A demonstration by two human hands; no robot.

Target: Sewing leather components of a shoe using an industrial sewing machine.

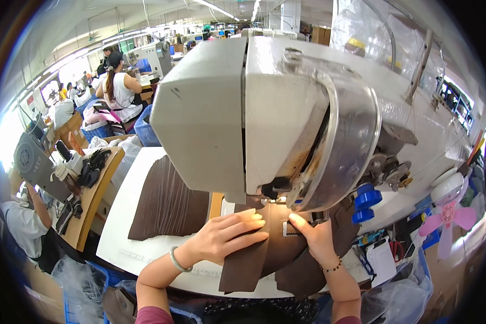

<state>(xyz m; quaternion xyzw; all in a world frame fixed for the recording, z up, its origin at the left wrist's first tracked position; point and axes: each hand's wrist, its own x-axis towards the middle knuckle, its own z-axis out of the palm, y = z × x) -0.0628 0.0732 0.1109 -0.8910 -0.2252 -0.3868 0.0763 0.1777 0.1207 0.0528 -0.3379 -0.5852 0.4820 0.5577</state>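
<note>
A large grey-white sewing machine head [205, 113] fills the middle, its needle area lit over brown leather-like panels. My left hand [227, 235] lies flat on a brown panel [245, 270] with its fingers stretched toward the needle area. My right hand [324, 243] holds the right side of another brown panel [278, 254], thumb on top beside a small white-edged rectangular opening [291, 229]; its other fingers are mostly hidden. On the white table [124, 227] to the left lies a stack of brown strips [164, 202].
Blue knobs [367, 202] stick out of the machine at right. Beyond are a pink fan [448, 218], red-handled scissors [397, 250] and white paper [380, 262]. A wooden bench [97, 194] with another machine stands left, where a person works. Another person [121, 89] sits farther back. Plastic-lined blue bins flank the table.
</note>
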